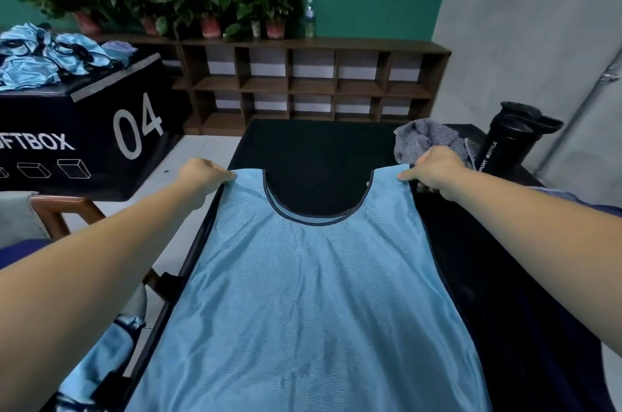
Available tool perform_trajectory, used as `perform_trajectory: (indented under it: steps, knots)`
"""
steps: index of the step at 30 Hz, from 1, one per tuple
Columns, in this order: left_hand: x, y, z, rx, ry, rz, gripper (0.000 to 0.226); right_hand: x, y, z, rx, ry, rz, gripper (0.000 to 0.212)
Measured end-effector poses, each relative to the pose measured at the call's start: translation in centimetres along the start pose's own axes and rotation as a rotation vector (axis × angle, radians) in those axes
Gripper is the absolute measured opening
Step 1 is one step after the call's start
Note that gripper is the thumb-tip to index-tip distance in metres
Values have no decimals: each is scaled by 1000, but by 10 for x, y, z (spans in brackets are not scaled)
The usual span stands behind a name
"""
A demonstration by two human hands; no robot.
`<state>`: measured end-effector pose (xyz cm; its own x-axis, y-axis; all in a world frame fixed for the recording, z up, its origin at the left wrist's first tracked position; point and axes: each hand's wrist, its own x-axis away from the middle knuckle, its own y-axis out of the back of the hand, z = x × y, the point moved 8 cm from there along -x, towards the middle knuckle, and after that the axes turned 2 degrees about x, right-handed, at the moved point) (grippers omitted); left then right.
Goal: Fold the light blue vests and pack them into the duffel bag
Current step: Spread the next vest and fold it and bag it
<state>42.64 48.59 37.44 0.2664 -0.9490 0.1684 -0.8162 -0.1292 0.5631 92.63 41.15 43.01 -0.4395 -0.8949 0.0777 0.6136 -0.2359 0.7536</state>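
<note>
Pinching the light blue vest [309,294] at its far shoulder straps: our left hand [202,176] grips the left strap, right hand [434,169] the right. Vest lies flat on the counter [319,149], long axis near-to-far, both hands level at the far end; we judge the fold comes nearward.

- A light blue vest [313,294] lies flat on the black table [488,260].
- The left hand [198,176] pinches its left shoulder strap, the right hand [434,169] the right one.
- More vests [47,55] lie piled on a black box [101,129].
</note>
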Motion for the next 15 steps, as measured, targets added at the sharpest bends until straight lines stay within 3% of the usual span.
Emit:
perform_trajectory:
  steps: [7, 15]
  knots:
    - [-10, -1, 5, -7, 46, -43, 55, -5, -5, 1, -95, -11, 15, 36]
    - [-21, -4, -11, 151, -92, -27, 27, -10, 4, -1, -197, -43, 28, 26]
